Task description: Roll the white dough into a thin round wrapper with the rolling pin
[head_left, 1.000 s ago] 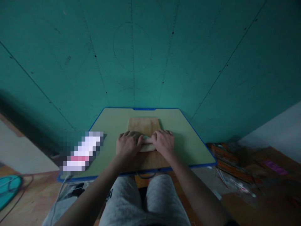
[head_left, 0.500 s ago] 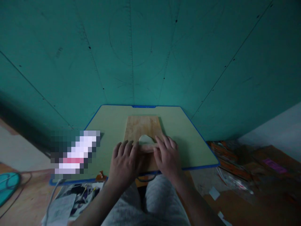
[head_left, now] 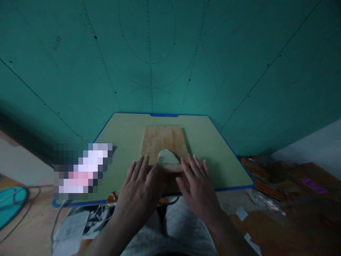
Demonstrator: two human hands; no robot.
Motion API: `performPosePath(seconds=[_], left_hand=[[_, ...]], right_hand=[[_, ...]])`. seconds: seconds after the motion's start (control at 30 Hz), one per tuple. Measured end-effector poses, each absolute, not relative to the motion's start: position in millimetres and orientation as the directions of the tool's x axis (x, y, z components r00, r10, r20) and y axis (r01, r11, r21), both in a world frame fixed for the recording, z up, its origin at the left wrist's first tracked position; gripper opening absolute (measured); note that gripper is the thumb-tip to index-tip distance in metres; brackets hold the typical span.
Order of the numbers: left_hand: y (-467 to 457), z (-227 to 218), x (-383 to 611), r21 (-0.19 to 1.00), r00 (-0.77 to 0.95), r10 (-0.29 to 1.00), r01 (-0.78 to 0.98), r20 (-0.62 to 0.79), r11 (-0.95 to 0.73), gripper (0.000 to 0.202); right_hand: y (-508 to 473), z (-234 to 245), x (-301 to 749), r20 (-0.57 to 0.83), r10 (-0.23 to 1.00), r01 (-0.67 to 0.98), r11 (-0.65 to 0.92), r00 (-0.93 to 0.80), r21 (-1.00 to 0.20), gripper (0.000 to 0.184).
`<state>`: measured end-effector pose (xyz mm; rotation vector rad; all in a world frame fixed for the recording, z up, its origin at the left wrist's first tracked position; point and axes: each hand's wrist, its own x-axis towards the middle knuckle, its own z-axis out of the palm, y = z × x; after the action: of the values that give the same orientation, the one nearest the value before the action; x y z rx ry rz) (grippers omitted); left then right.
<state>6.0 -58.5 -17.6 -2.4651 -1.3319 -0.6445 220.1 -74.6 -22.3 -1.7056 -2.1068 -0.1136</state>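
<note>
The person's left hand (head_left: pixel 140 186) and right hand (head_left: pixel 198 183) reach over the left and right sides of the wooden board (head_left: pixel 163 137), each grip unclenched, fingers stretched flat along a pale rod (head_left: pixel 170 167), apparently a rolling pin. Held so loosely, the rod can probably turn beneath them. It crosses the board's near half, against the dough (head_left: pixel 166 156), which lies roughly midway between the board's sides, perhaps so pressure falls evenly. The dough looks pale, smooth and flattened, its far edge rounded, its near end hidden.
</note>
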Motion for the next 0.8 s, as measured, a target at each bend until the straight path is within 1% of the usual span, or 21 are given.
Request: performPosePath(seconds=[0.07, 0.13, 0.2, 0.23, 0.27, 0.33, 0.4, 0.47, 0.53, 0.6, 0.7, 0.8], left_hand=[[-46.4, -6.0, 5.4, 0.004, 0.484, 0.76, 0.842, 0.433, -0.539, 0.038], [-29.7, 8.5, 7.8, 0.04, 0.467, 0.817, 0.86, 0.338, -0.509, 0.032], [-11.6, 20.8, 13.0, 0.073, 0.419, 0.882, 0.894, 0.216, -0.442, 0.03], [-3.1, 24.3, 16.2, 0.087, 0.41, 0.894, 0.899, 0.183, -0.43, 0.03], [4.4, 25.5, 19.2, 0.095, 0.416, 0.894, 0.896, 0.169, -0.435, 0.031], [16.1, 21.2, 23.8, 0.097, 0.457, 0.869, 0.872, 0.189, -0.48, 0.032], [23.8, 11.9, 24.9, 0.08, 0.488, 0.843, 0.853, 0.226, -0.516, 0.032], [29.5, 3.3, 23.1, 0.057, 0.515, 0.826, 0.84, 0.231, -0.54, 0.032], [35.9, -0.7, 20.7, 0.021, 0.564, 0.802, 0.815, 0.199, -0.579, 0.033], [44.0, 0.1, 19.9, -0.008, 0.599, 0.785, 0.796, 0.158, -0.605, 0.033], [57.8, 5.1, 22.4, -0.027, 0.569, 0.812, 0.821, 0.128, -0.571, 0.028], [66.0, 9.2, 25.4, -0.085, 0.536, 0.843, 0.843, 0.044, -0.531, 0.028]], right_hand=[[-64.8, -7.2, 222.1, 0.342, 0.923, 0.94, 0.262, -0.178, -0.218, 0.048], [-52.6, 5.9, 222.3, 0.305, 0.935, 0.934, 0.261, -0.181, -0.244, 0.046], [-39.6, 14.8, 220.0, 0.235, 0.961, 0.94, 0.209, -0.146, -0.271, 0.046], [-33.5, 17.4, 218.2, 0.195, 0.973, 0.944, 0.178, -0.126, -0.278, 0.046], [-27.7, 19.1, 216.1, 0.159, 0.98, 0.947, 0.157, -0.116, -0.28, 0.046], [-17.9, 21.1, 212.2, 0.121, 0.986, 0.951, 0.146, -0.117, -0.271, 0.044], [-9.3, 23.4, 210.0, 0.123, 0.984, 0.951, 0.158, -0.129, -0.264, 0.042], [-0.1, 26.4, 210.4, 0.119, 0.986, 0.947, 0.151, -0.121, -0.283, 0.04], [11.6, 28.3, 212.3, 0.08, 0.989, 0.945, 0.143, -0.125, -0.293, 0.037], [25.7, 27.4, 214.1, 0.018, 0.993, 0.955, 0.115, -0.115, -0.272, 0.035], [46.9, 21.3, 213.9, -0.053, 0.996, 0.971, 0.058, -0.072, -0.232, 0.036], [60.1, 15.3, 211.2, -0.054, 0.998, 0.975, 0.02, -0.033, -0.223, 0.039]])
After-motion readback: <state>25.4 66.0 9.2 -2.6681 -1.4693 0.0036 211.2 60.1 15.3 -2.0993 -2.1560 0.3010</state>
